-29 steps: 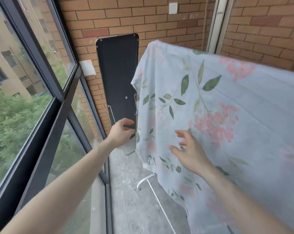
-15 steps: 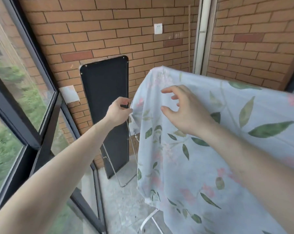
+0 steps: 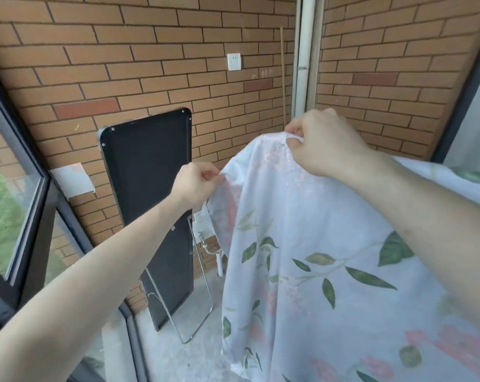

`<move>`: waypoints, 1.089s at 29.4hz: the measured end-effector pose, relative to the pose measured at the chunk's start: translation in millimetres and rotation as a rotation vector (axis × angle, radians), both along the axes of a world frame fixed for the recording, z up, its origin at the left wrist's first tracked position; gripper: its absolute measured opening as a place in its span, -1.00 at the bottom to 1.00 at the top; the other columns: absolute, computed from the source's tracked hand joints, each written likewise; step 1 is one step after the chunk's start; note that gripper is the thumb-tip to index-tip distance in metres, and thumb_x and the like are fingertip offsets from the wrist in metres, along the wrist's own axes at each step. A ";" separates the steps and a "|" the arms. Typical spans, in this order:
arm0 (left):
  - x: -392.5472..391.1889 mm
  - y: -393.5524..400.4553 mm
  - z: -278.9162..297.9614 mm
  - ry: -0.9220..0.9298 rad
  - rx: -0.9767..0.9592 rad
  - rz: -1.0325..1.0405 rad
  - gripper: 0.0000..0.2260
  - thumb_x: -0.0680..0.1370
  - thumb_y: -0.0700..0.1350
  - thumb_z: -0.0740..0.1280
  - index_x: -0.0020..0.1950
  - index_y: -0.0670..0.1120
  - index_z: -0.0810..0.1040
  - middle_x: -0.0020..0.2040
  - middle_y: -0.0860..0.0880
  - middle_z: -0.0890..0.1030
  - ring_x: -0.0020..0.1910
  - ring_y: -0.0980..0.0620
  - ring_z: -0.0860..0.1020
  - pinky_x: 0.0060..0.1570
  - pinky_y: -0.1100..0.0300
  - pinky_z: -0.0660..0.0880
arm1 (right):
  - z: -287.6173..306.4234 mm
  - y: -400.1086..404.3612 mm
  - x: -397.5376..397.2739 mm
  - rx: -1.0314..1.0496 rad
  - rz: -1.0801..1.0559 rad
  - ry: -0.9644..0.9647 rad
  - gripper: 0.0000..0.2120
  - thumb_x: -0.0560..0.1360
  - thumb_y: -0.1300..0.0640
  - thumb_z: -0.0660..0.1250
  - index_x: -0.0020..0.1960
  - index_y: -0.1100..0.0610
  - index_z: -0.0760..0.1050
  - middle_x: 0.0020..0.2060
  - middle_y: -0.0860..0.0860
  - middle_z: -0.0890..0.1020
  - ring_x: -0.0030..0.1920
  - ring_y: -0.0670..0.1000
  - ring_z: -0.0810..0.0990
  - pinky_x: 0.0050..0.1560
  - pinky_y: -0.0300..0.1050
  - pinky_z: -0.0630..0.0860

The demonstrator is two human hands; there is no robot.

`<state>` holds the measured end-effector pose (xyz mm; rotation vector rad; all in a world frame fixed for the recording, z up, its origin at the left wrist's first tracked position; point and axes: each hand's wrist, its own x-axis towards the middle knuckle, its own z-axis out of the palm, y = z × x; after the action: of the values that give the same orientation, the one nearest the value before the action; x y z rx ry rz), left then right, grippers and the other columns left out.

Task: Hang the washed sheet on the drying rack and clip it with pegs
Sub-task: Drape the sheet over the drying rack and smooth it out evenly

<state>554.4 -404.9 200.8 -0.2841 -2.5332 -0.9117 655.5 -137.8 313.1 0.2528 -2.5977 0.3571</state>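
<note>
The sheet [image 3: 329,257], white with green leaves and pink flowers, hangs draped in front of the brick wall [image 3: 150,64] and fills the lower right of the view. The rack beneath it is covered; only a white tube [image 3: 220,264] shows under the sheet's left edge.

The left hand [image 3: 196,186] pinches the sheet's left edge between thumb and curled fingers, out from the wall and level with the upper half of the black panel [image 3: 148,210]. The right hand [image 3: 324,144] grips the sheet's top corner, fingers curled round a bunch of cloth, higher than the left hand and nearer the white pipe [image 3: 304,53] on the wall.

The black panel leans upright against the wall, left of the sheet, with a metal wire stand [image 3: 203,293] at its foot. A white socket plate [image 3: 234,62] sits on the wall above the sheet. A window frame [image 3: 37,216] runs along the wall's left end.
</note>
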 end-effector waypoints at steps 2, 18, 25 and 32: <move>-7.4 -4.9 18.6 0.074 0.123 0.020 -0.84 0.55 0.00 0.44 -0.25 0.10 0.63 -0.35 0.17 0.60 -0.34 0.18 0.53 -0.21 0.20 0.51 | 6.1 2.7 -2.1 -0.068 -0.002 -0.063 -0.78 0.60 0.04 0.31 -0.04 0.12 0.69 -0.10 0.09 0.69 0.05 0.20 0.61 0.07 0.04 0.60; -66.6 29.0 110.1 0.186 0.382 0.133 -0.81 0.55 0.05 0.29 -0.05 0.03 0.67 -0.16 0.09 0.69 -0.11 0.01 0.67 -0.03 0.10 0.63 | 45.3 13.2 -9.0 -0.332 -0.073 0.029 -0.79 0.63 0.00 0.35 0.06 0.09 0.71 0.08 0.03 0.70 0.10 0.06 0.61 0.10 -0.19 0.41; -64.1 45.4 94.5 -0.161 -0.026 0.038 -0.85 0.61 -0.01 0.35 0.09 -0.03 0.64 -0.10 -0.02 0.70 -0.11 -0.02 0.68 -0.10 0.13 0.62 | 28.7 21.2 -21.0 -0.184 -0.075 -0.205 -0.80 0.60 -0.04 0.37 0.02 0.04 0.71 0.01 0.01 0.68 0.02 0.06 0.58 0.03 -0.17 0.41; -35.2 18.8 0.9 -0.247 0.404 -0.107 -0.54 0.49 -0.22 0.41 0.32 -0.08 0.31 0.17 0.04 0.56 0.02 0.04 0.57 -0.11 0.10 0.58 | 19.7 31.0 -18.5 -0.196 -0.027 -0.178 -0.65 0.62 -0.07 0.35 -0.01 0.23 0.69 -0.15 0.01 0.67 -0.10 0.02 0.55 -0.15 -0.23 0.34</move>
<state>519.2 -386.2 201.7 -0.1904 -2.4886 -1.5545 637.0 -106.8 332.8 0.1218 -2.7115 0.6463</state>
